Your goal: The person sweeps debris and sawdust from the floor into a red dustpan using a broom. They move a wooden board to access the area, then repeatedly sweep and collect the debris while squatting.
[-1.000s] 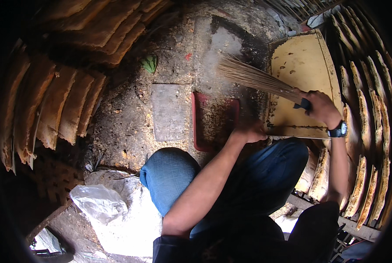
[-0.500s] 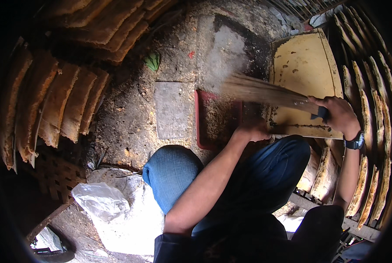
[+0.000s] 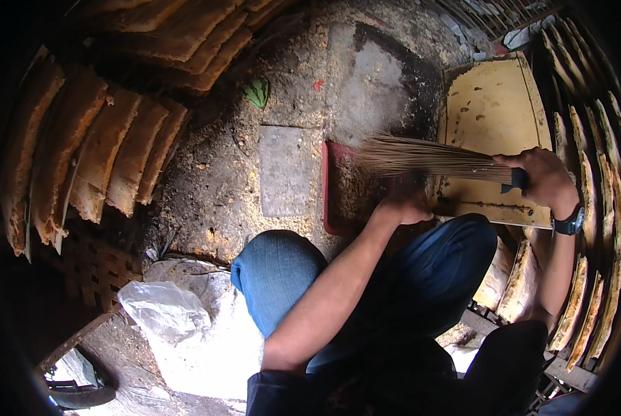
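Observation:
My right hand [image 3: 543,182], with a watch at its wrist, is closed round the bound butt of a stick broom [image 3: 435,158]. The broom's thin brown bristles point left, their tips over the far part of a red dustpan [image 3: 326,187]. Crumbly pale debris [image 3: 345,191] lies in the pan. My left hand [image 3: 406,208] is closed at the pan's right side, in shadow, and appears to grip it there; its fingertips are partly hidden. Beneath the broom's butt lies a stained yellow board [image 3: 494,114].
Curved brown slabs [image 3: 106,156] stand in rows at the left, and more pale-edged slabs [image 3: 588,208] at the right. A grey tile [image 3: 290,170] and a green leaf-like piece [image 3: 256,92] lie on the littered floor. Clear plastic [image 3: 165,310] rests on a white sack [image 3: 196,360].
The bristle tips, blurred before, have come nearer to me over the dustpan and show sharply. The whole view has shifted slightly. My left hand stays at the pan.

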A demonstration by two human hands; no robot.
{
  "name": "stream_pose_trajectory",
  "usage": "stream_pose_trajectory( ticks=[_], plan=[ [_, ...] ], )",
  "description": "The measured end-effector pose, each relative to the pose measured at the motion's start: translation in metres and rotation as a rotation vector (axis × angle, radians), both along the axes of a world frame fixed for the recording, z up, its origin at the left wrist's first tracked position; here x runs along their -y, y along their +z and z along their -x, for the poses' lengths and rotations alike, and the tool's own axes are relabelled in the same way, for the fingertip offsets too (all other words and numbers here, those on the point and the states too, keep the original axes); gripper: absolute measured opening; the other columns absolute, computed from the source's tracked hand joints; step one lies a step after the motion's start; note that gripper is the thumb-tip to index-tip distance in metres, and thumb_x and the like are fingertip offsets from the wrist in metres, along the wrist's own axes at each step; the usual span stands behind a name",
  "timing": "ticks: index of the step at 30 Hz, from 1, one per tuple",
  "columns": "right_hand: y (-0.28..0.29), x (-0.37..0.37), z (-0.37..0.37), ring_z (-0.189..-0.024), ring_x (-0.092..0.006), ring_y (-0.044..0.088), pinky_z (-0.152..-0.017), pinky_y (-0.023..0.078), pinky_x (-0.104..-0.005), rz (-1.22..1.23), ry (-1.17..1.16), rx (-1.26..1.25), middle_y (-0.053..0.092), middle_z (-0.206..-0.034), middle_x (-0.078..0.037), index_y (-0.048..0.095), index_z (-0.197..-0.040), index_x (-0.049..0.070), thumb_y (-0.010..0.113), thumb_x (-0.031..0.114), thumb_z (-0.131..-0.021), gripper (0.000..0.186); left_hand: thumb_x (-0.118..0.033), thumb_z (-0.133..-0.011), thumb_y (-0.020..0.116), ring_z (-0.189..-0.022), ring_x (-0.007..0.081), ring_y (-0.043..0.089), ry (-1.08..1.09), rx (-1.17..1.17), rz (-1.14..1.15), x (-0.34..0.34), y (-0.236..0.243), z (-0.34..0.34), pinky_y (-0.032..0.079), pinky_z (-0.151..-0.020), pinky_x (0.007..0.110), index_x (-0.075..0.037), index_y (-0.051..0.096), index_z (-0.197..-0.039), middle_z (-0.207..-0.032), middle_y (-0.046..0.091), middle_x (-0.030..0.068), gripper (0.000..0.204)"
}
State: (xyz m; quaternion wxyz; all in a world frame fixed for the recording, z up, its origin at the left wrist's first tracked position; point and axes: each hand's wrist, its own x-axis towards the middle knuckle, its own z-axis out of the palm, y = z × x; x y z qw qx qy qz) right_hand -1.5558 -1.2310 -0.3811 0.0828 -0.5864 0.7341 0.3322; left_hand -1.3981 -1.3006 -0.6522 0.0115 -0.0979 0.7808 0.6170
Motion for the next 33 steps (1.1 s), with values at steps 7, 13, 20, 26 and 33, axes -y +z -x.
stream_pose_trajectory(
  ticks=[7, 13, 20, 26, 33],
  plan=[
    [-0.040, 0.019, 0.004, -0.089, -0.0348, 0.062, -0.082, 0.050, -0.0433, 0.156, -0.006, 0.032, 0.065, -0.087, -0.017, 0.057, -0.134, 0.024, 0.063, -0.004, -0.064, 0.075, -0.036, -0.083, 0.070, -0.104, 0.0231, 0.065, -0.008, 0.151, -0.005, 0.006, 0.027, -0.002, 0.050, -0.089, 0.036, -0.014, 0.070, -0.102, -0.106, 0.070, 0.0084, 0.030],
    [-0.067, 0.026, 0.003, -0.081, -0.0342, 0.064, -0.077, 0.049, -0.0408, -0.024, -0.225, 0.154, 0.067, -0.083, -0.017, 0.054, -0.137, 0.025, 0.067, -0.005, -0.064, 0.081, -0.036, -0.083, 0.069, -0.104, 0.0251, 0.065, -0.043, 0.048, 0.014, -0.004, 0.013, 0.010, 0.049, -0.091, 0.038, -0.013, 0.069, -0.101, -0.107, 0.068, 0.0073, 0.029],
    [-0.003, -0.017, 0.009, -0.095, -0.0333, 0.064, -0.089, 0.050, -0.0394, 0.044, -0.088, 0.099, 0.069, -0.104, -0.015, 0.062, -0.128, 0.024, 0.068, -0.010, -0.059, 0.078, -0.032, -0.084, 0.068, -0.098, 0.0254, 0.067, 0.004, -0.046, 0.026, 0.002, -0.008, 0.016, 0.051, -0.087, 0.038, -0.010, 0.072, -0.096, -0.097, 0.070, 0.0101, 0.026],
    [-0.022, -0.016, 0.034, -0.095, -0.0327, 0.065, -0.090, 0.051, -0.0388, 0.075, -0.253, 0.022, 0.068, -0.102, -0.016, 0.054, -0.137, 0.022, 0.072, -0.003, -0.061, 0.082, -0.027, -0.085, 0.067, -0.085, 0.0249, 0.069, 0.011, -0.062, -0.081, -0.004, -0.015, 0.029, 0.052, -0.079, 0.037, -0.002, 0.072, -0.090, -0.087, 0.071, 0.0128, 0.027],
    [-0.060, -0.020, 0.053, -0.093, -0.0314, 0.065, -0.090, 0.050, -0.0380, 0.007, -0.213, 0.062, 0.069, -0.098, -0.016, 0.054, -0.137, 0.022, 0.073, -0.003, -0.060, 0.083, -0.024, -0.084, 0.068, -0.069, 0.0205, 0.068, -0.003, -0.102, -0.095, -0.011, -0.015, 0.040, 0.052, -0.070, 0.035, 0.001, 0.072, -0.087, -0.075, 0.070, 0.0133, 0.025]
  ],
)
